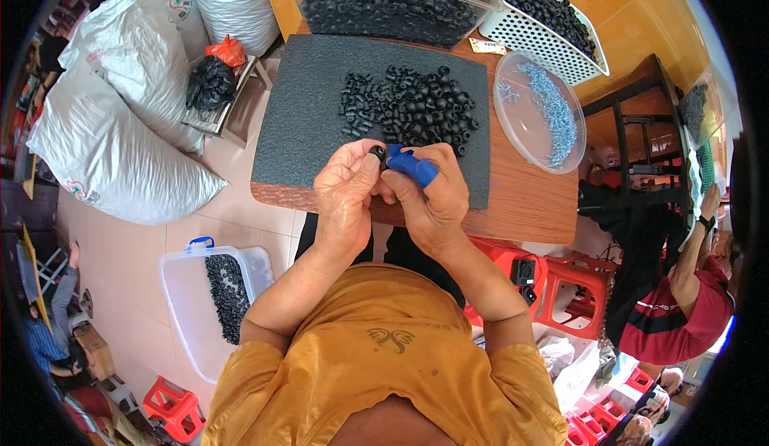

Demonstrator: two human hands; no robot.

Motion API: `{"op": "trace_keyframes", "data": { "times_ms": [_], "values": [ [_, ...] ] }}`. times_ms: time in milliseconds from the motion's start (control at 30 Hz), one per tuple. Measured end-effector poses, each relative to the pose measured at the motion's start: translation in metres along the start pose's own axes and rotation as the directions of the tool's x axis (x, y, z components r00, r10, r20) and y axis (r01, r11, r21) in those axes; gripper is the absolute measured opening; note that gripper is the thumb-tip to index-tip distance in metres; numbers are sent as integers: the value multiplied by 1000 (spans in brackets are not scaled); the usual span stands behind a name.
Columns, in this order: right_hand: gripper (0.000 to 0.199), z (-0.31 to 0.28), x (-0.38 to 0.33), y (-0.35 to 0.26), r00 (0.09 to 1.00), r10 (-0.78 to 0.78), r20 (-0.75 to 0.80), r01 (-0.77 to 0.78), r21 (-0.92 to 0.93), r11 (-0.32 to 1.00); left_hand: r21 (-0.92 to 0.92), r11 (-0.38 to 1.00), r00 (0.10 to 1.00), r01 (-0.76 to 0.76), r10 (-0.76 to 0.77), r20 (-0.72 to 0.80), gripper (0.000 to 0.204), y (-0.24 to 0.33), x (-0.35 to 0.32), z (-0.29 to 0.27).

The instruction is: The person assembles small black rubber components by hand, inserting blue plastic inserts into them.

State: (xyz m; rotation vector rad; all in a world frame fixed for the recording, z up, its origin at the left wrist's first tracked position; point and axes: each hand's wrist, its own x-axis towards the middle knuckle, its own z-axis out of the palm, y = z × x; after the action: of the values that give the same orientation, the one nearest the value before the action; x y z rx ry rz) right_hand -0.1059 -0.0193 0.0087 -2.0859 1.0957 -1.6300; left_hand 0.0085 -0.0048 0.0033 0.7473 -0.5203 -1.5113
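Close together over the near edge of the dark mat [296,110], both hands meet at a small black wheel-like part [379,153]. Thumb and fingers of my left hand [346,186] pinch it. My right hand [432,198] has blue wrapping [412,167] around its fingertips and is closed right beside the part; whatever it grips is hidden. Just beyond the hands lies a pile of similar black parts [436,114] on the mat. Right of the mat, a round clear tray [506,70] holds many small silvery-blue metal pieces [551,110].
A clear bin [473,36] and a white perforated basket [561,54], both full of black parts, stand at the table's far side. White sacks [112,150] are on the left. A plastic tub [180,310] sits on the floor. Another person [681,318] works at right.
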Motion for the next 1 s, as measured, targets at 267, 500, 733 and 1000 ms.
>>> {"op": "trace_keyframes", "data": {
  "times_ms": [267,500,733,1000],
  "values": [
    [22,-10,0,-7,1000,-11,28,15,-153,988,100,993,998,-68,68,2,18,-5,-4,2],
    [24,-10,-6,-3,998,69,-1,-69,71,995,-55,997,998,47,-45,36,19,-2,-3,10],
    [23,-8,-6,-8,999,13,-42,-15,-60,998,-112,992,998,55,-55,1,17,-2,-5,13],
    [24,-6,-10,-4,998,12,-56,-19,-115,993,15,997,996,-81,81,-46,15,-6,-3,14]
  ]
}}
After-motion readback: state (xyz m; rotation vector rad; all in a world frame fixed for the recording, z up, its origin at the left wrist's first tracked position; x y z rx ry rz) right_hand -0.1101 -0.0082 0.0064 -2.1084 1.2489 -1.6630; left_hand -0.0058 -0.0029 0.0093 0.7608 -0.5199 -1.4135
